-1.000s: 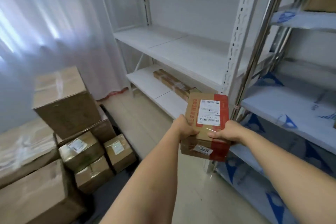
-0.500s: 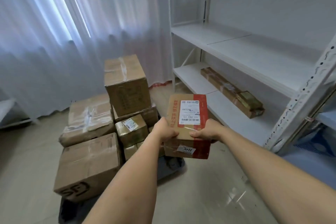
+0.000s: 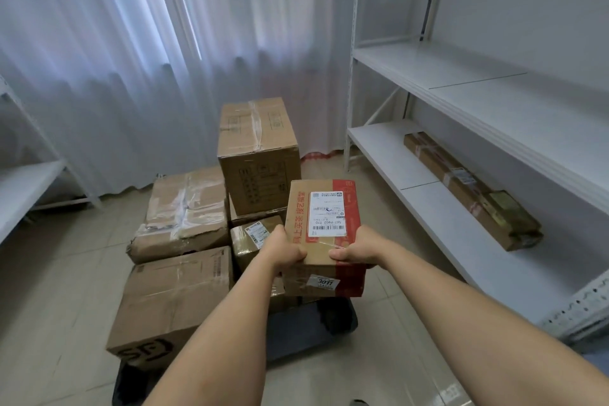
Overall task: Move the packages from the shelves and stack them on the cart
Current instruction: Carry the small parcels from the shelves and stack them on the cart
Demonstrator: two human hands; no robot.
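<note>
A small brown and red package (image 3: 324, 204) with a white shipping label hangs in the air in front of me. My left hand (image 3: 285, 249) grips its near left edge and my right hand (image 3: 354, 249) grips its near right edge. Just below and behind it stands the dark cart (image 3: 306, 330), loaded with several cardboard boxes: a tall box (image 3: 258, 148) on top, a crumpled taped box (image 3: 184, 211) at the left, and a large box (image 3: 171, 300) at the front. A long flat package (image 3: 471, 191) lies on the lowest white shelf (image 3: 428, 208) at the right.
White metal shelving (image 3: 478, 89) lines the right side. Another white shelf (image 3: 23, 188) shows at the left edge. White curtains (image 3: 131, 59) hang behind the cart. Tiled floor (image 3: 389, 366) lies between the cart and the right shelving.
My view has swung left from the shelves toward the cart. The package, held in both hands, now hangs over the cart's near right side, and the stacked boxes sit centred in view.
</note>
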